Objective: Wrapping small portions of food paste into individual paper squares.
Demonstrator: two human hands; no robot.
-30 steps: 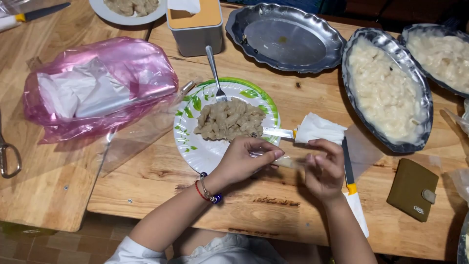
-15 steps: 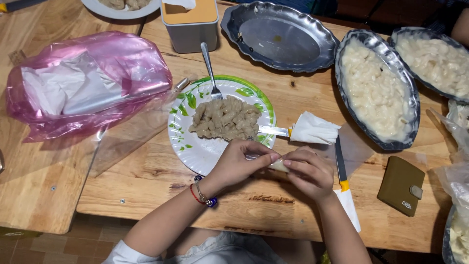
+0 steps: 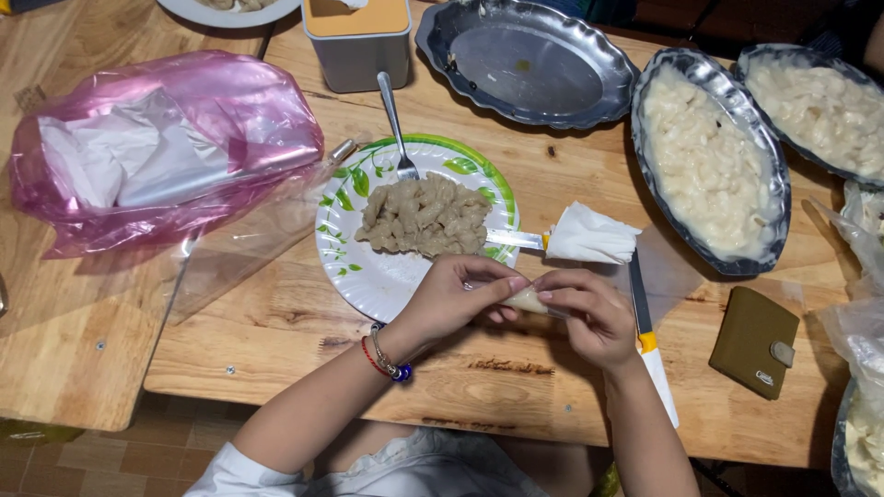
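Both hands meet over the near edge of the wooden table [image 3: 276, 340]; between their fingertips sits a small pale roll of dough [image 3: 527, 300], pinched from either end; the left hand [image 3: 451, 304] closes thumb and forefinger on its nine o'clock end, fingers curled together, while the right hand [image 3: 589, 317] nips the three o'clock end with fingers bent inward and pressed close; the roll hangs just off the plate's rim at about five o'clock of the plate; whether it touches the table beneath cannot be told.

On the left wrist a red and beaded bracelet [image 3: 385, 357] shows; at twelve o'clock of the hands lies a paper plate [image 3: 368, 267] with green leaf print, bearing a heap of brownish filling [image 3: 424, 216]; a metal spoon [image 3: 394, 120] leans on the plate's far rim, handle toward twelve o'clock; a knife [image 3: 516, 239] rests on the plate at three o'clock, its handle wrapped in white tissue [image 3: 589, 235].

At two o'clock of the hands stands an oval metal tray [image 3: 709, 161] full of pale finished pieces; farther at twelve, an empty metal tray [image 3: 525, 64]; at three o'clock a small olive wallet [image 3: 755, 340]; at ten o'clock, well apart, a pink plastic bag [image 3: 166, 147] holding white sheets.
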